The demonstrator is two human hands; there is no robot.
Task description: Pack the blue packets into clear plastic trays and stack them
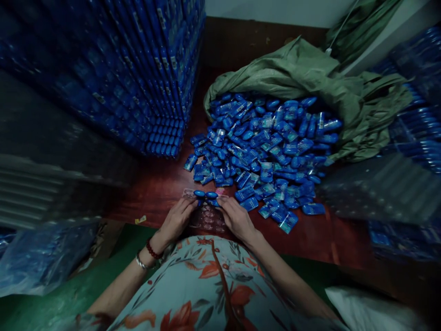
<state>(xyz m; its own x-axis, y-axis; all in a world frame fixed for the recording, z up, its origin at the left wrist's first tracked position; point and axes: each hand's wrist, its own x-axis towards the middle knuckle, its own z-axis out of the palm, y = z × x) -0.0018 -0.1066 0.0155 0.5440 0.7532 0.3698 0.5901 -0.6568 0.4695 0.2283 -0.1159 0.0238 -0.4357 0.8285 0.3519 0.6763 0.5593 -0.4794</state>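
In the head view my left hand (179, 214) and my right hand (237, 219) are close together at the table's front edge. Small shiny blue packs (199, 193) lie between their fingertips, over a clear moulded plastic tray (207, 219). The fingers of my left hand close on the packs on the left side, those of my right hand on the blue pack (211, 195) on the right side. The undersides of these packs are partly hidden by the fingers. Just beyond my hands spreads a heap of loose blue packs (255, 147) with printed labels.
A green sack (292, 64) lies open behind the heap. Tall stacks of blue packs in rows (165, 138) rise at the left. Stacked clear trays stand at the left (51, 179) and right (372, 188). A yellow scrap (140, 220) lies on the red tabletop (138, 197).
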